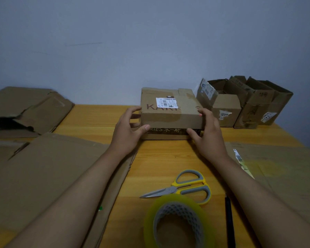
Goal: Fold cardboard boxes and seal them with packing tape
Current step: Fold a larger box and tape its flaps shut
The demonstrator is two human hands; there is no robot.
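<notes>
Cardboard box (170,113) gripped at both ends, mid-table, far side.

Nearest: roll of clear yellowish packing tape (177,221) on the wooden table (168,158), a black pen (229,221) just to its right. Yellow-and-grey scissors (184,187) lie closed behind the roll. Flattened cardboard sheets (48,176) to the left, another flattened sheet (283,169) to the right. Farther on, left hand (128,129) curls round the box's left end, thumb on the front edge; right hand (207,131) curls round the right end. Box closed, white shipping label on top, sitting on the table. Behind right: several open-topped boxes (247,102) along the wall. Behind left: more folded cardboard (29,108).
</notes>
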